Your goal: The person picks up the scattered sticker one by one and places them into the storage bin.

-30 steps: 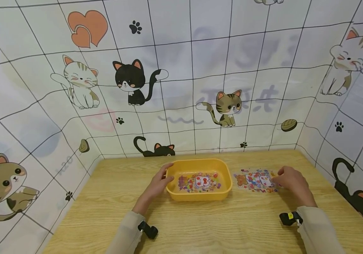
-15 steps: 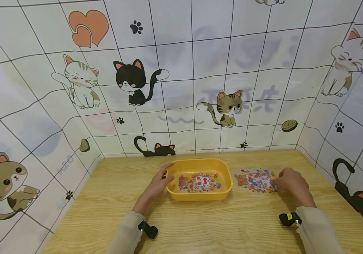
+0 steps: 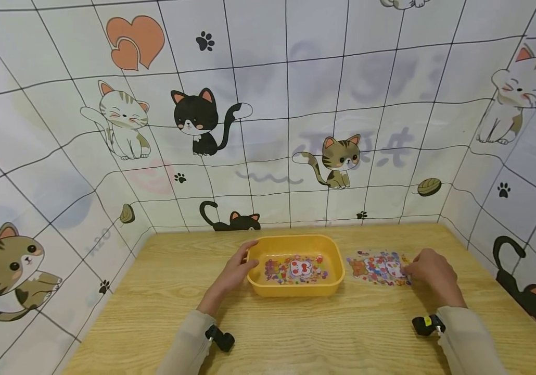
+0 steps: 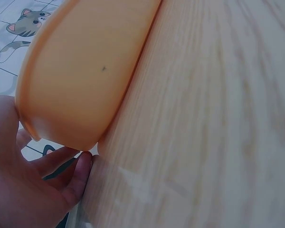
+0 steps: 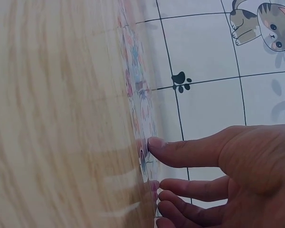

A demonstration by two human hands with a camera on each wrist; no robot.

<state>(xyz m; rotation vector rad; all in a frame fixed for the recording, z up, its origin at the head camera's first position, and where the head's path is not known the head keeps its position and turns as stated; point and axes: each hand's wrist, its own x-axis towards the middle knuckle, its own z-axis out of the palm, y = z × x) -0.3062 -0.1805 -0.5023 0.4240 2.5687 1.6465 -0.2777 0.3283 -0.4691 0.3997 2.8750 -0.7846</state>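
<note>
A yellow plastic basin (image 3: 296, 290) sits on the table, with a clear sticker sheet or bag (image 3: 300, 268) of colourful cartoon figures lying inside. My left hand (image 3: 233, 272) grips the basin's left end, thumb at the rim and fingers along the outer wall. Right of the basin lies another clear sheet or bag (image 3: 377, 267) with bear and rabbit figures. My right hand (image 3: 433, 270) touches its right edge. In the right wrist view the thumb presses on this flat sheet (image 5: 140, 102), while the other fingertips rest at its edge, apart from the thumb.
The wood-grain table (image 3: 305, 333) extends in front of the basin and to its left. A white tiled-pattern wall covering (image 3: 268, 130) with printed cats closes off the back and both sides. A black wrist camera (image 3: 221, 339) is strapped on each sleeve.
Both hands keep their places on the basin and the sheet. Only the head view shifts very slightly.
</note>
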